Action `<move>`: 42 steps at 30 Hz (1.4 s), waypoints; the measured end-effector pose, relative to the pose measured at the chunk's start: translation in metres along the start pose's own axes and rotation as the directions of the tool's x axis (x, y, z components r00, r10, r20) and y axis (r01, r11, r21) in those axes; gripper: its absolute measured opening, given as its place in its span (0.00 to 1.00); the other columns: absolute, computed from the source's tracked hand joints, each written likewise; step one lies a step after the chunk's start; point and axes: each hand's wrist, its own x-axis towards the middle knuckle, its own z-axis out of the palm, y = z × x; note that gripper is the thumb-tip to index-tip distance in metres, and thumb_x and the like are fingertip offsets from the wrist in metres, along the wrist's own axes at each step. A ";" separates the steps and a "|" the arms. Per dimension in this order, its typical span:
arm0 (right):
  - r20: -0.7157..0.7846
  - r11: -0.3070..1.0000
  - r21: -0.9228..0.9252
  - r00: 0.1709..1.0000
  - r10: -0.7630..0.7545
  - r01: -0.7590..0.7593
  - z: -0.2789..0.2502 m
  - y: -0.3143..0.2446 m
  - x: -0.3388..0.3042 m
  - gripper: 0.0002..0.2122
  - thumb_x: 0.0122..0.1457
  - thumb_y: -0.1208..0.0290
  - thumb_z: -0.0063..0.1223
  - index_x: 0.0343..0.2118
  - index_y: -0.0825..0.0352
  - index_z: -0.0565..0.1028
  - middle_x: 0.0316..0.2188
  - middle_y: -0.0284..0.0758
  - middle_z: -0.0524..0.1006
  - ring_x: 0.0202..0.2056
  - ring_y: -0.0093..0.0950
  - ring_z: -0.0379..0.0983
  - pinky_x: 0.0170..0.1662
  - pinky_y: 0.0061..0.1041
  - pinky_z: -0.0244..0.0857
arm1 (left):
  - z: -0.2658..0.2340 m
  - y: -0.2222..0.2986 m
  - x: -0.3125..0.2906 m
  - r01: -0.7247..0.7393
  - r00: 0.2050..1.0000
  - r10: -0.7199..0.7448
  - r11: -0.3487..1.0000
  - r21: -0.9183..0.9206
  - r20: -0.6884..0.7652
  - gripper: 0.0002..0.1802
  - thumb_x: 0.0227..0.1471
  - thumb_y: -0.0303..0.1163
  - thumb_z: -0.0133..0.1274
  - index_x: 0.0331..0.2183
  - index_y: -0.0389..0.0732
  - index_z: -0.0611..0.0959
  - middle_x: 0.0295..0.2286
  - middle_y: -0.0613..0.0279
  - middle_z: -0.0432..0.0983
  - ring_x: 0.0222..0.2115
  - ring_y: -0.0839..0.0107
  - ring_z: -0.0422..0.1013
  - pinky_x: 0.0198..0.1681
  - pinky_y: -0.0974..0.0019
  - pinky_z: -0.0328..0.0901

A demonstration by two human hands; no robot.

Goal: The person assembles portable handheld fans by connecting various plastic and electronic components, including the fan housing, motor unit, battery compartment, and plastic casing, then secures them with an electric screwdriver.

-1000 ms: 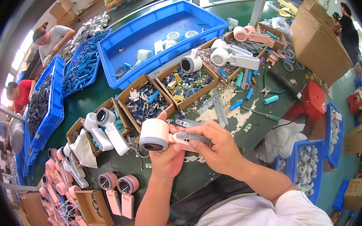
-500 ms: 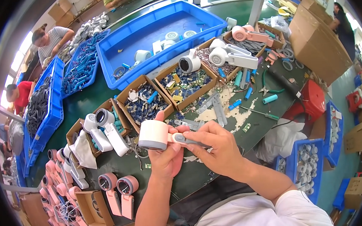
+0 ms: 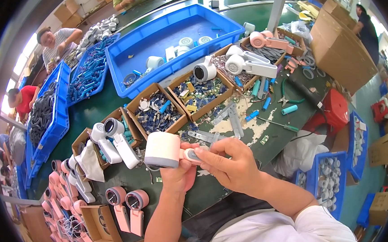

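Observation:
A pale pink handheld fan (image 3: 163, 146) with a grey rim around its head is held above the bench in my left hand (image 3: 180, 176), whose fingers curl round it from below. My right hand (image 3: 235, 163) has its thumb and fingers closed on the short neck of the fan (image 3: 191, 155), where a grey oval piece shows. The rest of the handle is hidden by the right fingers. Just beyond the hands lie grey plastic strips (image 3: 234, 120), close to the knuckles of the right hand.
Boxes of small circuit boards (image 3: 155, 112) stand ahead, with a large blue tray (image 3: 123, 76) behind. White fans (image 3: 124, 146) and pink fans (image 3: 137, 206) lie left. Green-handled pliers (image 3: 287, 97), a screwdriver (image 3: 279, 123) and a cyan battery cell (image 3: 290, 110) lie right.
The fan has moved slightly nearer and to the left, its head tilting a little. My right fingers have shifted closer to the neck, and the long grey part there is now mostly covered.

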 end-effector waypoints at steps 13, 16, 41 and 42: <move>0.017 0.996 -0.033 0.996 -0.082 0.083 -0.007 -0.008 0.000 0.21 0.50 0.70 0.69 0.50 0.55 0.82 0.29 0.26 0.71 0.24 0.22 0.66 0.28 0.25 0.57 | -0.006 -0.001 -0.001 -0.008 0.982 0.005 1.000 0.015 0.190 0.54 0.43 0.40 0.74 0.66 0.43 0.63 0.41 0.61 0.81 0.46 0.64 0.75 0.53 0.56 0.70; 0.021 0.997 -0.016 0.997 -0.069 0.070 -0.007 -0.008 -0.002 0.20 0.52 0.70 0.67 0.50 0.55 0.82 0.28 0.25 0.70 0.24 0.22 0.66 0.28 0.25 0.57 | -0.010 -0.003 -0.001 -0.010 0.976 0.008 1.000 0.008 0.216 0.50 0.44 0.39 0.74 0.64 0.43 0.67 0.41 0.64 0.79 0.46 0.67 0.74 0.53 0.57 0.69; 0.635 0.047 0.634 0.554 0.538 -0.772 0.005 -0.014 -0.023 0.28 0.68 0.64 0.56 0.65 0.75 0.62 0.47 0.34 0.78 0.42 0.19 0.75 0.41 0.22 0.72 | 0.002 0.011 0.015 -0.050 0.994 0.079 0.937 -0.346 0.072 0.51 0.46 0.21 0.62 0.68 0.44 0.58 0.41 0.67 0.72 0.44 0.71 0.69 0.56 0.61 0.66; 0.650 0.007 0.640 0.546 0.529 -0.769 0.005 -0.015 -0.022 0.28 0.68 0.64 0.56 0.65 0.75 0.62 0.47 0.34 0.78 0.42 0.19 0.75 0.41 0.22 0.72 | 0.000 0.012 0.015 -0.043 0.993 0.080 0.928 -0.369 0.088 0.51 0.46 0.22 0.63 0.68 0.44 0.58 0.41 0.67 0.72 0.44 0.71 0.69 0.56 0.61 0.66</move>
